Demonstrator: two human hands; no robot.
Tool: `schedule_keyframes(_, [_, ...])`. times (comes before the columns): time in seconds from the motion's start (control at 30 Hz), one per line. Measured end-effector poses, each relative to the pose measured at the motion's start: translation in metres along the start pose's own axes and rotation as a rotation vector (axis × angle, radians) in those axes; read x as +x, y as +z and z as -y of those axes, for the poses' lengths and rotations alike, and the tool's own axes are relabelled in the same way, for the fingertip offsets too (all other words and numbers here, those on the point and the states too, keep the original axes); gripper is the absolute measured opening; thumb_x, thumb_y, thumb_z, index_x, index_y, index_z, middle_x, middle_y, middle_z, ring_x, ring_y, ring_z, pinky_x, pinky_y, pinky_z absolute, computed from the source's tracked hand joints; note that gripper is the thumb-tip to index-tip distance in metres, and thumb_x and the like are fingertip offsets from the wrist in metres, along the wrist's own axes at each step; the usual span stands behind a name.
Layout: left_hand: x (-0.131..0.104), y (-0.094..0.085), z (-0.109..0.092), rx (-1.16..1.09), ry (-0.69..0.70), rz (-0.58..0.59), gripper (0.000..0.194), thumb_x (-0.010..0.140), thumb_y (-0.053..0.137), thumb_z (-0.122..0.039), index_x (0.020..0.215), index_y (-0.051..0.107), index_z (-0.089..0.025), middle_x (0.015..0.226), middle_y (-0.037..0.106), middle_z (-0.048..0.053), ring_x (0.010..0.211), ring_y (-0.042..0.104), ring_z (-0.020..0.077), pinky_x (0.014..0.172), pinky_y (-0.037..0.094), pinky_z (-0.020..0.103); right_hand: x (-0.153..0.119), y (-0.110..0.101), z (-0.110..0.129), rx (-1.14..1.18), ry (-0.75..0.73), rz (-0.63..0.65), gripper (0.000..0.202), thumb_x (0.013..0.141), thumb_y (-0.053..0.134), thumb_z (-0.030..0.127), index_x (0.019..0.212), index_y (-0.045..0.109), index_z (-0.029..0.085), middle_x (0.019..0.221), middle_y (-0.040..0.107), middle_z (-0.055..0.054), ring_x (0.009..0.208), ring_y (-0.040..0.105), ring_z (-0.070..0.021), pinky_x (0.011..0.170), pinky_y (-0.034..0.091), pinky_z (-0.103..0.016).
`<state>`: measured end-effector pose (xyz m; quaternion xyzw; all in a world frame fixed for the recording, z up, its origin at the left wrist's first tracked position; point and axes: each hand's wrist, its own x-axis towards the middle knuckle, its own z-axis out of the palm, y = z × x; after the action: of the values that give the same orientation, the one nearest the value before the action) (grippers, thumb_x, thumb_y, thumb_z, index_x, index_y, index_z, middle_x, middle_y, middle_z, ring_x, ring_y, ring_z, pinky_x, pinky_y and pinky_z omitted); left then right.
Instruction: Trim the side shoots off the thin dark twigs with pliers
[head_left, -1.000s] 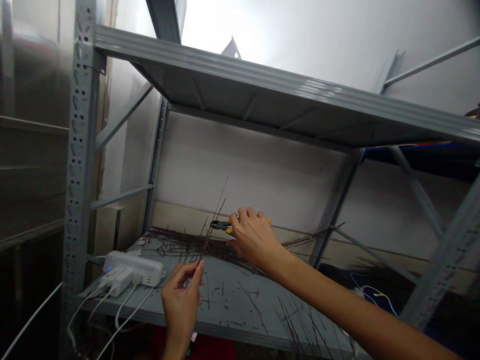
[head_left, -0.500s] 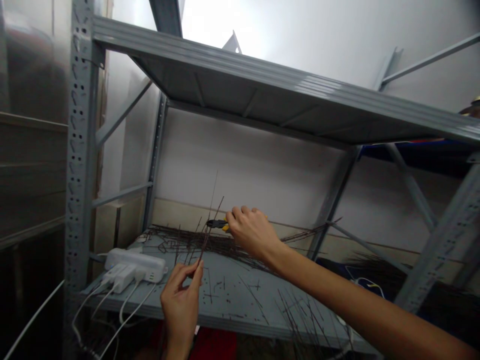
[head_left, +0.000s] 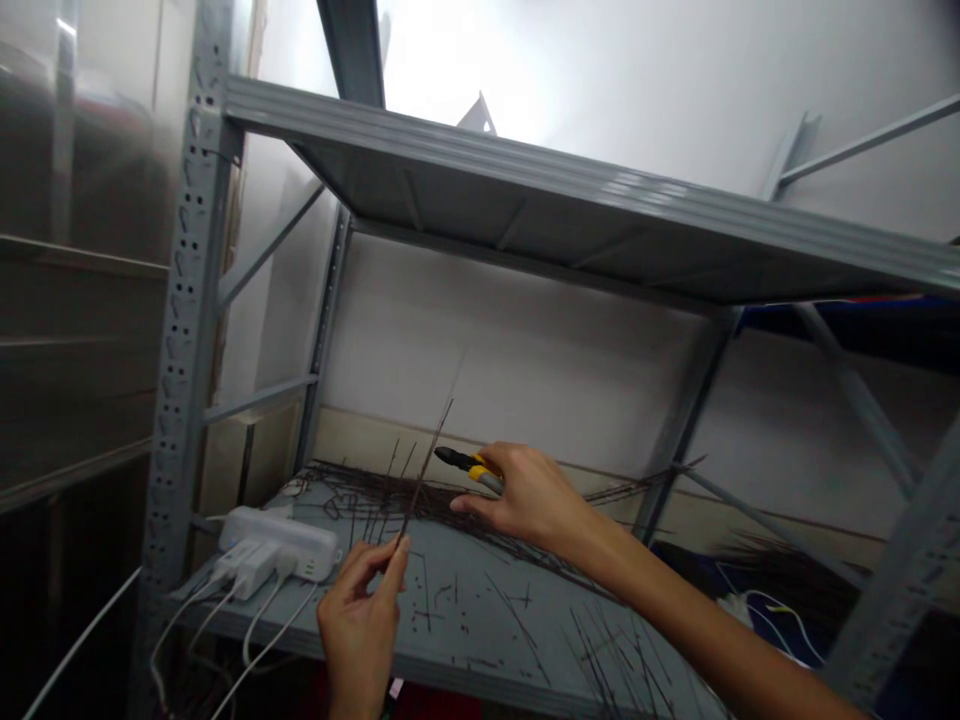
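Thin dark rods point(head_left: 427, 465) rise at a slant from my left hand point(head_left: 363, 610), pinched between thumb and fingertips. My right hand point(head_left: 529, 492) is wrapped round the yellow and grey handles of black-tipped pliers point(head_left: 469, 463). The pliers' jaws point left, just right of the rods and seemingly apart from them. Behind both hands, a pile of dark thin twigs or wires point(head_left: 442, 500) lies along the back of the grey shelf point(head_left: 480, 630).
A white power strip point(head_left: 279, 540) with plugs and white cables is at the shelf's left end. Loose rods point(head_left: 615, 650) lie at the front right. An upper shelf point(head_left: 525, 155) spans overhead, with a metal post point(head_left: 184, 330) at left.
My right hand and the pliers have moved right and slightly down, away from the rods. The rods lean more to the right. The whole view has shifted a little.
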<state>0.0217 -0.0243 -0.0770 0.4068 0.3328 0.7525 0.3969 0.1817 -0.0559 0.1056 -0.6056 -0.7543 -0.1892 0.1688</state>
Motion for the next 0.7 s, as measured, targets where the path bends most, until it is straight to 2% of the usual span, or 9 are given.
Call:
schedule_keyframes(0.27, [-0.004,0.004,-0.003,0.006,0.031,0.038,0.031,0.071,0.084,-0.047,0.079,0.079,-0.017,0.062,0.056,-0.001,0.055,0.053,0.0144,0.041,0.04,0.02,0.003,-0.007,0.002,0.001,-0.007,-0.015,0.045,0.078,0.075,0.062,0.094,0.071,0.02,0.088,0.074,-0.006,0.076,0.064,-0.0209,0.063,0.038,-0.031])
schedule_keyframes(0.43, [-0.006,0.004,-0.005,-0.006,0.038,0.038,0.029,0.07,0.085,-0.045,0.076,0.078,-0.018,0.061,0.055,-0.001,0.055,0.053,0.0143,0.043,0.041,0.02,0.007,-0.009,-0.002,-0.05,0.001,-0.015,0.037,0.081,0.074,0.058,0.086,0.071,0.021,0.077,0.072,-0.003,0.069,0.062,-0.0186,0.059,0.034,-0.03])
schedule_keyframes(0.57, [-0.006,0.003,-0.008,0.001,0.068,0.045,0.027,0.071,0.084,-0.044,0.075,0.078,-0.018,0.063,0.056,-0.001,0.055,0.052,0.014,0.043,0.041,0.02,0.008,-0.014,-0.006,-0.044,-0.009,-0.01,0.036,0.084,0.071,0.057,0.087,0.073,0.021,0.077,0.073,-0.004,0.068,0.063,-0.0174,0.06,0.036,-0.029])
schedule_keyframes(0.7, [-0.004,0.003,-0.006,-0.008,0.065,0.063,0.027,0.068,0.086,-0.043,0.076,0.079,-0.018,0.063,0.057,0.0,0.054,0.053,0.0137,0.041,0.04,0.02,0.014,-0.002,-0.002,-0.037,-0.029,-0.04,0.03,0.09,0.065,0.048,0.083,0.074,0.02,0.075,0.075,-0.006,0.064,0.062,-0.0163,0.06,0.036,-0.028])
